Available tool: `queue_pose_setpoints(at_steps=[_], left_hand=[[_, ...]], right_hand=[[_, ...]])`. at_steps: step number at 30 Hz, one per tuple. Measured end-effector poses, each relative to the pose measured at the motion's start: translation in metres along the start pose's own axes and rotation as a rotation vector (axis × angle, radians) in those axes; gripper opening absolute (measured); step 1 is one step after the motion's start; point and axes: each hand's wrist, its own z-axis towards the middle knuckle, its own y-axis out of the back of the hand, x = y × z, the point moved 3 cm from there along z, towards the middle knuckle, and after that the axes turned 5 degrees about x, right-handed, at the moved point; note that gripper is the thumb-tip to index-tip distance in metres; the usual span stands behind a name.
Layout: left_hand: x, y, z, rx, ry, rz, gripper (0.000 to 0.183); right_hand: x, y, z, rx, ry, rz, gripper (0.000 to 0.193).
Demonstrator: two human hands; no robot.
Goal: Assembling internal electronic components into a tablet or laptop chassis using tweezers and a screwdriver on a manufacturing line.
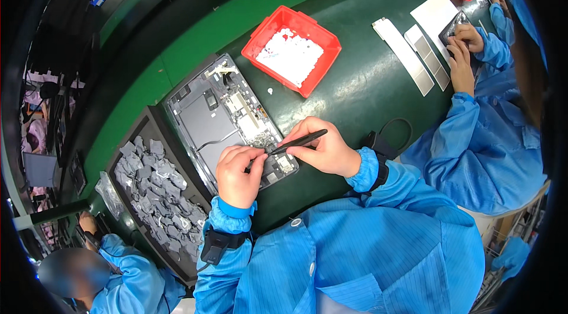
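An opened laptop chassis (216,120) lies in front of me, its circuit board (251,125) and cables bare. My right hand (328,151) grips black tweezers (305,140) between thumb and fingers. Their tip points down to the left, over the chassis's near end. Right beside that tip is my left hand (238,173), its thumb and forefinger pinched together just above the board. Whatever lies between those fingertips is too small or hidden to make out. Both wrists wear black straps over blue sleeves.
A red bin (329,54) of small white pieces stands beyond the chassis. To the left, a dark tray (198,196) holds many grey pieces. Flat panels (405,57) lie at the right, near a co-worker's hands (464,54). Another person sits at lower left.
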Motion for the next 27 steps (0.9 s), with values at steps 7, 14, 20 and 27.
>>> queue_pose_setpoints(at_steps=[7, 14, 20, 27], left_hand=[[-0.008, -0.003, -0.003, 0.006, -0.116, 0.106, 0.011], [-0.019, -0.007, -0.008, 0.032, -0.269, 0.293, 0.019], [-0.033, -0.014, -0.018, 0.088, -0.382, 0.549, 0.025], [-0.037, -0.023, -0.028, 0.181, -0.446, 0.723, 0.024]], right_hand=[[0.003, -0.001, -0.001, -0.021, 0.109, -0.184, 0.014], [0.009, -0.004, -0.004, -0.020, 0.296, -0.374, 0.016], [0.012, -0.005, -0.006, -0.015, 0.328, -0.428, 0.016], [0.013, -0.008, -0.008, 0.008, 0.393, -0.499, 0.015]])
